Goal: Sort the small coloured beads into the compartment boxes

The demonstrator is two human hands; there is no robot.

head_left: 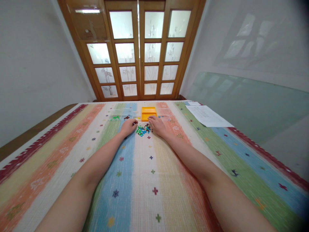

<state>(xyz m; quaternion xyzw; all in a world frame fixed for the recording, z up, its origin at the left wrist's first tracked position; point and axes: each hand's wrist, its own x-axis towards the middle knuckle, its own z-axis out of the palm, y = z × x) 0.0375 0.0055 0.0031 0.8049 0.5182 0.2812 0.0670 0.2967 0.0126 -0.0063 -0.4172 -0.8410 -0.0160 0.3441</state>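
Observation:
A small pile of loose blue, green and dark brown pieces (143, 130) lies on the striped cloth between my two hands. My left hand (128, 127) rests at the pile's left side, its fingers curled and the tips close together. Whatever those fingertips hold is too small to make out. On the right, my right hand (157, 125) has its fingers bent and pressed together at the front edge of an open orange box (149, 110); anything in them is hidden. Green pieces (116, 117) and dark red pieces (126, 117) sit in separate groups beyond my left hand, in what looks like clear trays.
A few blue pieces (161, 117) lie just right of the orange box. Printed paper sheets (207, 116) rest at the table's far right. The striped tablecloth (145, 193) covers the table, with a glass-like panel (241, 100) along the right wall and wooden doors (140, 64) behind.

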